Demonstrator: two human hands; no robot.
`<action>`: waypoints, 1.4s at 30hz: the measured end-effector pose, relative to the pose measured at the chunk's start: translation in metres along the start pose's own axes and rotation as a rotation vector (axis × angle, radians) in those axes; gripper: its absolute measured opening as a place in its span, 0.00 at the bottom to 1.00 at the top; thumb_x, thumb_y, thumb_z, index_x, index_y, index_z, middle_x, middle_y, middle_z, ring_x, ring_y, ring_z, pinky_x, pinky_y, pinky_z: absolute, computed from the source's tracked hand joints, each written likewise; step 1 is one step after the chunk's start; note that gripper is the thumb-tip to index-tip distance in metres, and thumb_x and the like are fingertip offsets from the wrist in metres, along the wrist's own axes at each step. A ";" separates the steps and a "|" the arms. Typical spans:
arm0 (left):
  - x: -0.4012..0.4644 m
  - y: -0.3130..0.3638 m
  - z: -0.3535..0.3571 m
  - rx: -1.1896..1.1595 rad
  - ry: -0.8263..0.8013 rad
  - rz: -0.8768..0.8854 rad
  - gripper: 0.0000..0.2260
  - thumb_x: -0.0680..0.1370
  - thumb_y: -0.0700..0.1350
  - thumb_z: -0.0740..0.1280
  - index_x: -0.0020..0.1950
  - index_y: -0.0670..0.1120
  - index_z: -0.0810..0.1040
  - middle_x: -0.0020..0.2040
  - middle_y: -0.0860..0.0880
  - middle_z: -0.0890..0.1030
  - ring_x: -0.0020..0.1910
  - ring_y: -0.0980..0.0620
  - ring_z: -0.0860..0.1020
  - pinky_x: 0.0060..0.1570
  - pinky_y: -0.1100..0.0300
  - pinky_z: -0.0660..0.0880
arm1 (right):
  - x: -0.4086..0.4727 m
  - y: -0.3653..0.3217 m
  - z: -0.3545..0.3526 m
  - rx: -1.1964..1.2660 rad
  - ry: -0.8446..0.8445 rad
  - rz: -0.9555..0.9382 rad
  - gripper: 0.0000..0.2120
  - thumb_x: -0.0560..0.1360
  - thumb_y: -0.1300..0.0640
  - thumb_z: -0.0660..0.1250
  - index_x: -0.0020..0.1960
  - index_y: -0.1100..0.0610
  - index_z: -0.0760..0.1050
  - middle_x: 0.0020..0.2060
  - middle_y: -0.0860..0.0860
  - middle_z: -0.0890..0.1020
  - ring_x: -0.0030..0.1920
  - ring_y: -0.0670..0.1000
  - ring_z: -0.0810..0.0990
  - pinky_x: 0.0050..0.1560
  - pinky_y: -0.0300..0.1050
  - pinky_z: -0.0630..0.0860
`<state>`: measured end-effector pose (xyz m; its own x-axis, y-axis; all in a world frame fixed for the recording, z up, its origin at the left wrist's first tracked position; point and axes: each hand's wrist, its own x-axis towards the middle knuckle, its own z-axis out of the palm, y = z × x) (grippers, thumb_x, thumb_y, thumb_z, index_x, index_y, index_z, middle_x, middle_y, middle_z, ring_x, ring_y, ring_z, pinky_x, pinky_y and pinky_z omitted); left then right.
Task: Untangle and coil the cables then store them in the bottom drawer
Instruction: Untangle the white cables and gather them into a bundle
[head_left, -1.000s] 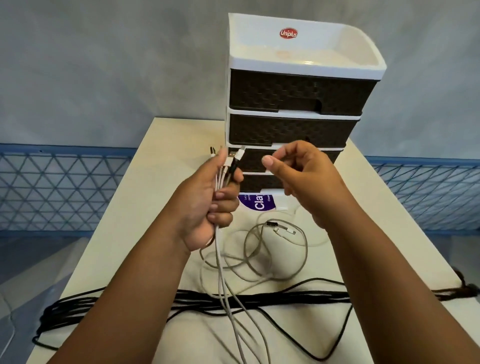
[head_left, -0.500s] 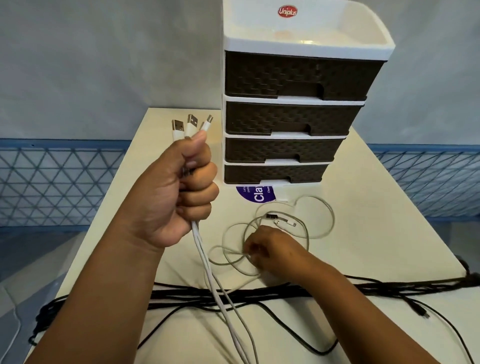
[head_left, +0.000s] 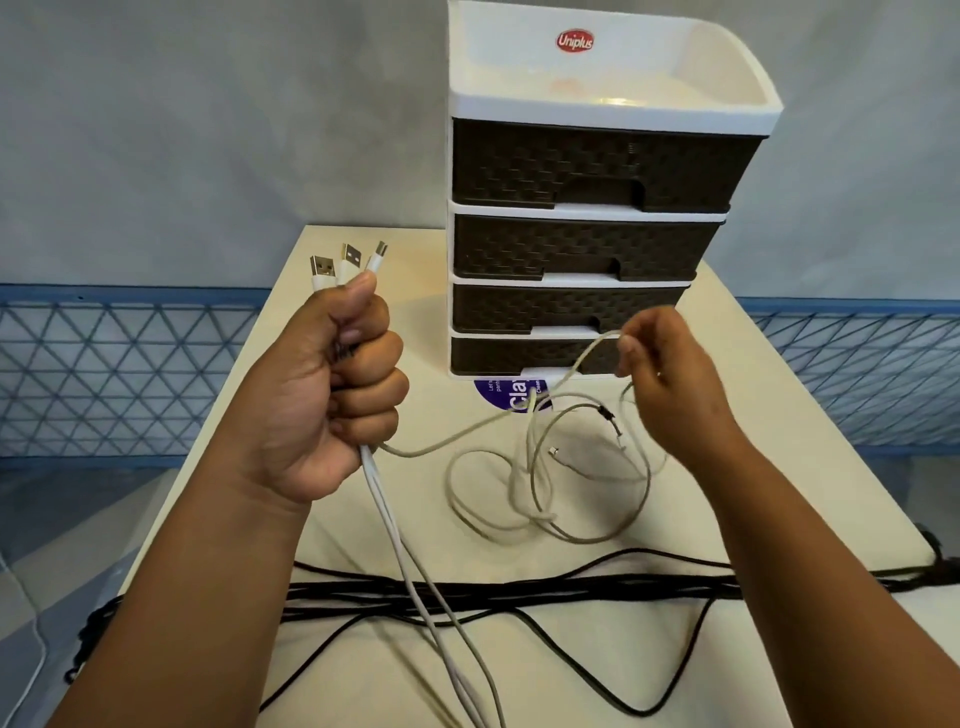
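Above table (head_left: 332, 530), left hand (head_left: 332, 395) grips white cables (head_left: 395, 545); right hand (head_left: 670, 384) pinches one

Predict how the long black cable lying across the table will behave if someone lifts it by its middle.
The black cable probably droops limply; it lies in slack parallel strands. Its ends hang off both sides of the table, so it may drag. It likely snags the white cables crossing it.

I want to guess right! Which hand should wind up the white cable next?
Probably the right hand. It already pinches a loose loop of the white cable and can move freely, while the left hand is a full fist around the plug ends.
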<state>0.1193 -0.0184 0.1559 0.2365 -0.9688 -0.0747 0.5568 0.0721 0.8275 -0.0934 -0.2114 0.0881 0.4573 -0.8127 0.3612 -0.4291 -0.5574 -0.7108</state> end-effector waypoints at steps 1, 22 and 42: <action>0.000 0.000 0.000 0.001 0.000 0.002 0.18 0.77 0.55 0.57 0.29 0.51 0.63 0.26 0.54 0.52 0.22 0.57 0.49 0.20 0.70 0.50 | 0.003 0.000 -0.003 0.076 0.035 0.030 0.02 0.81 0.58 0.60 0.53 0.54 0.70 0.39 0.49 0.78 0.39 0.49 0.78 0.38 0.37 0.74; -0.003 -0.002 0.001 0.005 0.007 0.005 0.17 0.76 0.55 0.58 0.29 0.51 0.62 0.26 0.54 0.52 0.22 0.57 0.49 0.19 0.69 0.49 | -0.042 0.050 0.020 -0.370 -0.211 0.263 0.08 0.78 0.60 0.64 0.53 0.55 0.81 0.47 0.50 0.83 0.45 0.52 0.79 0.45 0.42 0.73; 0.001 -0.009 0.008 0.070 0.125 0.048 0.14 0.76 0.52 0.62 0.31 0.51 0.66 0.23 0.56 0.59 0.20 0.60 0.53 0.18 0.70 0.51 | -0.003 -0.021 -0.034 0.358 0.057 0.309 0.05 0.82 0.56 0.58 0.50 0.54 0.72 0.37 0.49 0.81 0.38 0.48 0.79 0.40 0.39 0.75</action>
<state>0.1078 -0.0222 0.1527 0.3617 -0.9270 -0.0990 0.4867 0.0972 0.8681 -0.1117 -0.2029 0.1225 0.3029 -0.9447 0.1258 -0.2385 -0.2029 -0.9497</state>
